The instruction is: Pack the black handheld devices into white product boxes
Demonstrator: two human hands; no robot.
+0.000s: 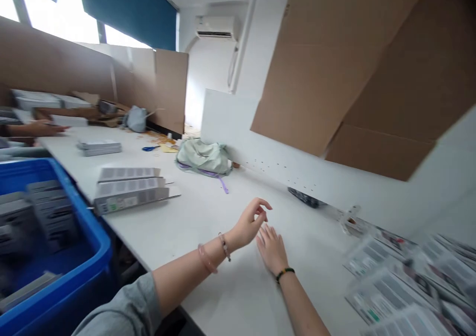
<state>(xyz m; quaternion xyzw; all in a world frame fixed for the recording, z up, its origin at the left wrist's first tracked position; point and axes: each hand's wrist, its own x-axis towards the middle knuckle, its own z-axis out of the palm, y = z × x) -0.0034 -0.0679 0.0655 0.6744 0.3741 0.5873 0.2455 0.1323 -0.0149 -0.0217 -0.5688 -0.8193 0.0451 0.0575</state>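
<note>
My left hand (252,223), with a pink bangle and a beaded bracelet on its wrist, hovers above the middle of the white table (230,291). Its fingers are loosely bent and apart, and nothing is visible in them. Close beside it, my right hand (272,249) lies palm down with fingers stretched out, a dark beaded band at its wrist. Left of my hands, several flat grey-white printed cartons (130,194) lie overlapped. More printed cartons (386,296) are spread at the right, blurred.
A blue bin (100,251) holding grey boxes stands at the left table edge. Farther back are a pale green bag (204,157), blue scissors (150,148) and a white stack (99,147). Another person's hand (40,127) shows at far left. Cardboard (327,68) covers the right wall.
</note>
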